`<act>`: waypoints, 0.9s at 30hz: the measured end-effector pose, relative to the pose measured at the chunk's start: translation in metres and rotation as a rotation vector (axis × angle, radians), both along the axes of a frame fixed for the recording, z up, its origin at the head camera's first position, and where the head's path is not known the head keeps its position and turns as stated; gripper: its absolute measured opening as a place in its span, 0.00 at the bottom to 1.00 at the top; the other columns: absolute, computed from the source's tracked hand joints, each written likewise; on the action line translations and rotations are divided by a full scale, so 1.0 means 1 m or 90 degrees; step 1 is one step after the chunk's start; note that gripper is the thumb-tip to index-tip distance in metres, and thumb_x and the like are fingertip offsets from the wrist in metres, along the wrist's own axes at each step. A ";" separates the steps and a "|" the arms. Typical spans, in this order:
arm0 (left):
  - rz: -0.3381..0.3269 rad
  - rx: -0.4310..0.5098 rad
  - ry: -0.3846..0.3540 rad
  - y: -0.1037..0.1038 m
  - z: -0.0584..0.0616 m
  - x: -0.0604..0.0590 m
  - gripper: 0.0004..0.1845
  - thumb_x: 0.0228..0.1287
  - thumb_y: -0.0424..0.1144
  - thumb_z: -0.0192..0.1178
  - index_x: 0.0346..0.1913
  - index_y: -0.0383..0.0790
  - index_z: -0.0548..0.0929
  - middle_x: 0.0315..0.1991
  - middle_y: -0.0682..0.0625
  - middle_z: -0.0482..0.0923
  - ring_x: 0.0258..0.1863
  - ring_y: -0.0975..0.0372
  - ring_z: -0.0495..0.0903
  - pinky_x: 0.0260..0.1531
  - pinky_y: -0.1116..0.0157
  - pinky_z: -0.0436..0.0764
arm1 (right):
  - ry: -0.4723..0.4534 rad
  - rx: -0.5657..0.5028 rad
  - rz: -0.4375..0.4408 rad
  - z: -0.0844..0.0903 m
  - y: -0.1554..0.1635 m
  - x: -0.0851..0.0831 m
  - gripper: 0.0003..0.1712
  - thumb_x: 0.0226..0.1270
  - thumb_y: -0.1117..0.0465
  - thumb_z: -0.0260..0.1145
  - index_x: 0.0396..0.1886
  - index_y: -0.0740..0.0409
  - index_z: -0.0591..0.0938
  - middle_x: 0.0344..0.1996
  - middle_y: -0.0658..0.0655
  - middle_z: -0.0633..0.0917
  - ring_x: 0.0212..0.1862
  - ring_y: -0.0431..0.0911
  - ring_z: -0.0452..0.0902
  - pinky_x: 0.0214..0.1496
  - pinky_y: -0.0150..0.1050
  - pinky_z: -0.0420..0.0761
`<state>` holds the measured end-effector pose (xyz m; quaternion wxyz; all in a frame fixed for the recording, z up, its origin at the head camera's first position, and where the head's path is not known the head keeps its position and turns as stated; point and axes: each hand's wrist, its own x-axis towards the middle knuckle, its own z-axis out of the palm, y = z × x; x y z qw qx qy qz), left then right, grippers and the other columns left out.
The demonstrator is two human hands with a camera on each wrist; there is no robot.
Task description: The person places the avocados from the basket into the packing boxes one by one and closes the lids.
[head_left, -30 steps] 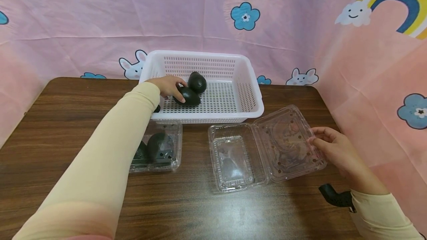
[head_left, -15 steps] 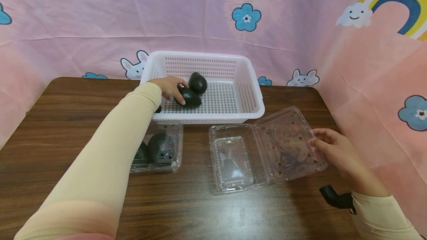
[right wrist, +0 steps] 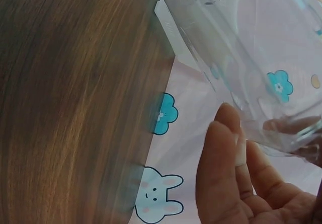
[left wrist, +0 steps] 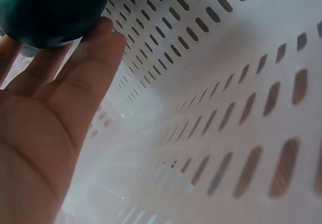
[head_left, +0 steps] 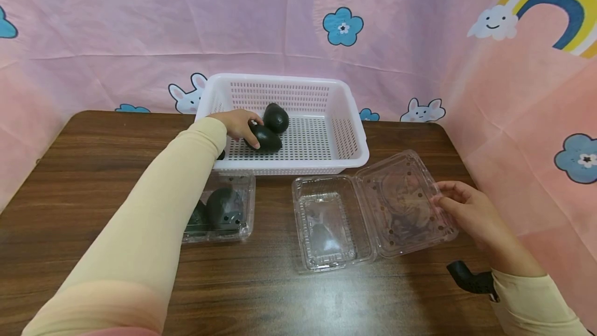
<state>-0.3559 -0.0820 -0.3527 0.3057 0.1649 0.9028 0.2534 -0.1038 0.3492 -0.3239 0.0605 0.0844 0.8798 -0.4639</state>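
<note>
In the head view my left hand point(head_left: 239, 126) reaches into a white plastic basket point(head_left: 354, 144) and holds a dark avocado point(head_left: 268, 140), thumb on its near side. A second avocado point(head_left: 276, 117) lies right behind that one. The left wrist view has the held avocado point(left wrist: 50, 12) at the upper left, against the fingers. My right hand point(head_left: 471, 214) pinches the outer edge of the raised lid point(head_left: 406, 201) of a clear clamshell container. Its base point(head_left: 326, 227) sits on the table with nothing inside. The right wrist view brings the lid's edge point(right wrist: 261, 133) close to the fingertips.
Left of the clamshell stands another clear container point(head_left: 247, 222), its lid down over dark avocados point(head_left: 224, 206); my left forearm point(head_left: 135, 232) covers part of it. The brown wooden table point(head_left: 261, 294) ends at a patterned pink cloth point(head_left: 280, 25). A black wrist mount point(head_left: 468, 277) juts from my right sleeve.
</note>
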 end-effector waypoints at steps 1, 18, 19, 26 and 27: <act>-0.001 -0.001 0.003 0.000 0.000 0.000 0.39 0.57 0.36 0.68 0.70 0.35 0.62 0.68 0.31 0.58 0.65 0.44 0.64 0.55 0.50 0.75 | 0.002 -0.001 0.000 0.000 0.000 0.000 0.23 0.74 0.62 0.55 0.62 0.72 0.66 0.32 0.35 0.79 0.31 0.33 0.79 0.30 0.34 0.81; -0.031 -0.016 0.043 -0.001 0.007 0.003 0.39 0.54 0.44 0.69 0.67 0.35 0.67 0.64 0.33 0.65 0.58 0.46 0.71 0.48 0.52 0.79 | 0.017 -0.013 0.006 0.001 0.002 0.002 0.22 0.73 0.63 0.56 0.60 0.72 0.67 0.30 0.36 0.80 0.29 0.35 0.79 0.28 0.34 0.80; -0.030 -0.017 0.046 -0.001 0.007 0.003 0.39 0.53 0.45 0.70 0.67 0.35 0.68 0.64 0.33 0.65 0.57 0.46 0.71 0.47 0.53 0.79 | 0.015 -0.010 0.005 0.001 0.002 0.002 0.22 0.73 0.63 0.56 0.60 0.72 0.67 0.30 0.36 0.80 0.29 0.35 0.78 0.28 0.34 0.80; -0.021 -0.014 0.045 0.001 0.011 0.006 0.38 0.55 0.43 0.67 0.68 0.34 0.66 0.64 0.33 0.65 0.57 0.46 0.71 0.50 0.51 0.78 | 0.022 -0.004 0.005 0.001 0.003 0.002 0.21 0.73 0.64 0.56 0.58 0.72 0.68 0.30 0.36 0.80 0.29 0.34 0.78 0.28 0.34 0.79; -0.021 -0.012 0.045 0.001 0.012 0.006 0.38 0.55 0.43 0.66 0.68 0.34 0.65 0.64 0.32 0.64 0.57 0.46 0.70 0.51 0.50 0.77 | 0.024 -0.003 0.006 0.001 0.003 0.002 0.21 0.73 0.63 0.56 0.59 0.72 0.68 0.31 0.36 0.79 0.30 0.34 0.78 0.28 0.33 0.79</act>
